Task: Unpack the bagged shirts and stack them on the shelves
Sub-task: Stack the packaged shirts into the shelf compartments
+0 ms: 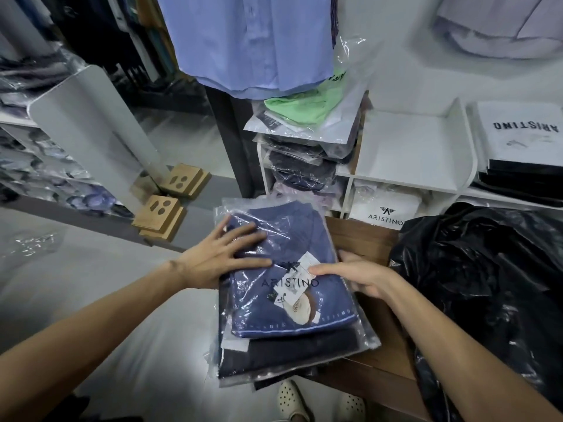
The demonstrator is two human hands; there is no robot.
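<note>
The left hand (222, 257) presses flat, fingers spread, on the glossy bagged blue shirt (292, 269) topping a stack overhanging the wooden table (368, 239) edge, the right hand (356, 275) gripping its right edge.

You have a blue folded shirt in a clear ARISTINO bag (289, 269) lying flat atop a stack of darker bagged shirts (289, 351) on the wooden table (374, 354).
</note>
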